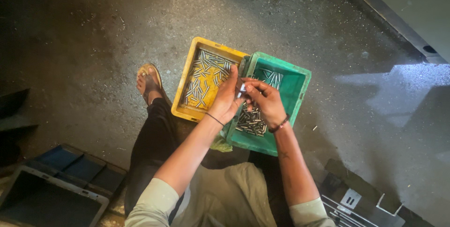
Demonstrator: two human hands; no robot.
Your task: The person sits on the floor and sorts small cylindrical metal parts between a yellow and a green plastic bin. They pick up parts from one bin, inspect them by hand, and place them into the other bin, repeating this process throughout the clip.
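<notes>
Small metal piece: a short silvery part (242, 88) sat pinched between the fingertips of both hands, above the seam where the two crates met.
Left hand: the left hand (227, 99) rose from below, its grip together on the small metal piece, fingers pointing up over the yellow crate's right rim; a thin dark band circled the wrist.
Right hand: the right hand (265, 100) met it from the right, its grip also clamped on the same piece, held above the green crate; a beaded bracelet sat on the wrist.
Green crate: a green plastic crate (295, 96) lay on the floor under the right hand, holding a heap of metal pins (251, 121) at its near end and a few more at its far end.
Yellow crate: a yellow plastic crate (182, 101) lay touching the green one on its left, its bottom strewn with similar silvery pins (205, 76).
Floor: rough, dark concrete floor (93, 44) carried both crates.
Foot: a sandalled foot (149, 82) rested just left of the yellow crate.
Near-left corner: dark blue trays (70, 171) lay stacked.
Near-right corner: flat metal brackets (356, 203) lay on the floor.
</notes>
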